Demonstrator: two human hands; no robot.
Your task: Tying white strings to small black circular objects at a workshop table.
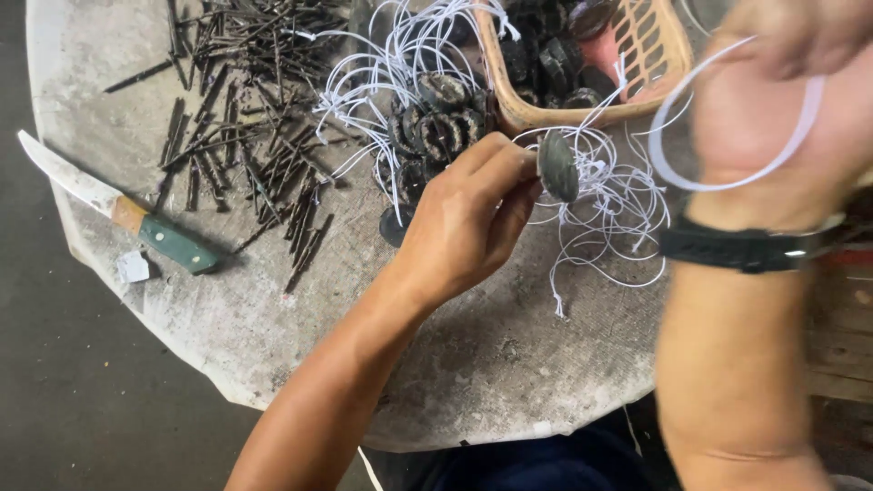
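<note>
Hands, disc and white cord over a round worktop

Blurred and closest to the lens, the right hand (pixel 782 82) is raised at the upper right, a black watch strap (pixel 746 247) on its wrist; a loop of white cord (pixel 727 136) runs across it, yet the blur hides whether the fingers are clamped on the cord. Lower and further in, the left hand (pixel 468 218) pinches a dark round disc (pixel 557 165) edge-on between thumb and fingertips, just above a tangle of loose white cords (pixel 609 205) lying on the grey round table (pixel 273 318). More dark discs (pixel 436 127) are heaped just beyond the left hand, and others fill a woven basket (pixel 668 55) at the top edge. Dark nails (pixel 245 136) are scattered at the upper left. A knife with a green handle (pixel 118 211) lies at the table's left rim
</note>
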